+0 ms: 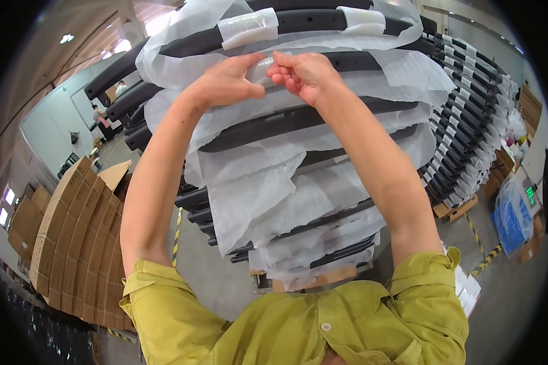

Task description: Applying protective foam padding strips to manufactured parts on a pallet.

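Both my arms reach up to a stack of black bars point(362, 61) wrapped in thin white foam sheet point(408, 70). My left hand point(228, 79) grips one wrapped bar, with its thumb and fingers spread across the covering. To its right, my right hand point(304, 76) is closed in a pinch, thumb against forefinger and the other fingers curled. A shiny clear strip point(260, 70), like film or tape, lies over the foam between the hands. The right fingertips meet the edge of this strip. The far side of the bar is hidden.
Another bar point(310, 23) above carries white foam bands. More black bars point(463, 121) with white bands are stacked at right. Flattened cardboard boxes point(79, 243) lean at left. A blue plastic-wrapped bundle point(511, 219) stands far right. Two people work in the left background.
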Demonstrator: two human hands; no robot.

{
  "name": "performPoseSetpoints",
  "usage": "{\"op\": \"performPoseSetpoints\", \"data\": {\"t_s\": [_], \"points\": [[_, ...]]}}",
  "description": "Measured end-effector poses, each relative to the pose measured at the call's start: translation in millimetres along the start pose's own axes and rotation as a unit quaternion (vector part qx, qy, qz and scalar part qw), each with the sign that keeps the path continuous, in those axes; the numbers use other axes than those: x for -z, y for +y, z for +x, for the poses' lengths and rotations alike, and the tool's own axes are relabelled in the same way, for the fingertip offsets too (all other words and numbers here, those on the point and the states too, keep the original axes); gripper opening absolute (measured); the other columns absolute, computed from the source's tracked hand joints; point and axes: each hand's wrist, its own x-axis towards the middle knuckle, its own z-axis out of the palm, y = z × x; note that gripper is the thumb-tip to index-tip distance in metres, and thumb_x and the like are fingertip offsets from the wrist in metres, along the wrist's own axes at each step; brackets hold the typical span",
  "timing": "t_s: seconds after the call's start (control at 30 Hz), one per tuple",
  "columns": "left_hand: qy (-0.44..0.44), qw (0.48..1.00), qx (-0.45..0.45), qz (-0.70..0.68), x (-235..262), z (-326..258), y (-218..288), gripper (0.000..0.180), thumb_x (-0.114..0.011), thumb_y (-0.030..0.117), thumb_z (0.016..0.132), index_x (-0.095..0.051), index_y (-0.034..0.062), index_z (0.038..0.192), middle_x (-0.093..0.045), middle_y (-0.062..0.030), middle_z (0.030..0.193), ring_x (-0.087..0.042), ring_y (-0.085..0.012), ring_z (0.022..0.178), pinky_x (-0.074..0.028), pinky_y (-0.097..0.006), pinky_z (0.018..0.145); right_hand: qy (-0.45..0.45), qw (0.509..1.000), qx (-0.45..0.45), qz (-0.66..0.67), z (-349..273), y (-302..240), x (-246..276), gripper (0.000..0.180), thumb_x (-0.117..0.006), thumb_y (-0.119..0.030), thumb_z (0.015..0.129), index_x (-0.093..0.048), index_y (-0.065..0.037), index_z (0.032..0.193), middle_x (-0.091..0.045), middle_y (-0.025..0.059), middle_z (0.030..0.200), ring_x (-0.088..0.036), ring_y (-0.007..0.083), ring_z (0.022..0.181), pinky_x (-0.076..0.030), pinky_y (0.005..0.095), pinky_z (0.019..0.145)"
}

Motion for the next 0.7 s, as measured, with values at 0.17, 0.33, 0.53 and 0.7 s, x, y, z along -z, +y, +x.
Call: {"op": "performPoseSetpoints", "data": {"t_s": [0.17, 0.33, 0.53, 0.7], "points": [[0.006, 0.990, 0.131, -0.053, 0.5, 9.5, 10.0, 0.052, -0.062, 0.042, 0.063, -0.057, 0.0102, 0.104, -0.061, -0.0081, 0.088, -0.057, -0.0213, 0.083, -0.042, -0.031, 0.074, -0.040, 0.998, 0.006, 0.048, 0.1, -2.7, 4.7, 0.026, -0.056, -0.021, 0.079, -0.056, 0.005, 0.079, -0.058, 0.0090, 0.069, -0.054, 0.0096, 0.052, -0.039, 0.0139, 0.039], [0.050, 0.985, 0.156, -0.045, -3.3, 7.5, 13.6, 0.037, -0.057, 0.041, 0.070, -0.062, 0.0142, 0.095, -0.062, -0.0067, 0.079, -0.058, -0.0202, 0.080, -0.042, -0.031, 0.073, 0.014, 0.893, 0.271, -0.357, 3.7, -11.8, 21.5, 0.024, -0.060, -0.024, 0.075, -0.058, -0.002, 0.084, -0.060, 0.0053, 0.075, -0.055, 0.0111, 0.056, -0.042, 0.0204, 0.050], [0.074, 0.977, 0.192, -0.055, -2.6, 12.3, 15.4, 0.029, -0.043, 0.033, 0.079, -0.061, 0.0184, 0.096, -0.062, -0.0058, 0.086, -0.057, -0.0240, 0.084, -0.041, -0.033, 0.075, -0.050, 0.601, 0.560, -0.567, 10.1, -5.7, 20.3, 0.027, -0.064, -0.011, 0.065, -0.056, -0.006, 0.090, -0.056, 0.0098, 0.090, -0.052, 0.0253, 0.082, -0.041, 0.0316, 0.074], [0.132, 0.975, 0.179, -0.022, -11.4, 24.6, 12.9, 0.030, -0.039, 0.022, 0.077, -0.060, 0.0221, 0.098, -0.060, -0.0080, 0.091, -0.056, -0.0262, 0.087, -0.042, -0.035, 0.077, -0.135, 0.703, 0.441, -0.542, 19.7, -18.1, 33.2, 0.028, -0.058, -0.030, 0.072, -0.055, -0.005, 0.083, -0.058, 0.0102, 0.084, -0.053, 0.0281, 0.083, -0.042, 0.0367, 0.072]]}}
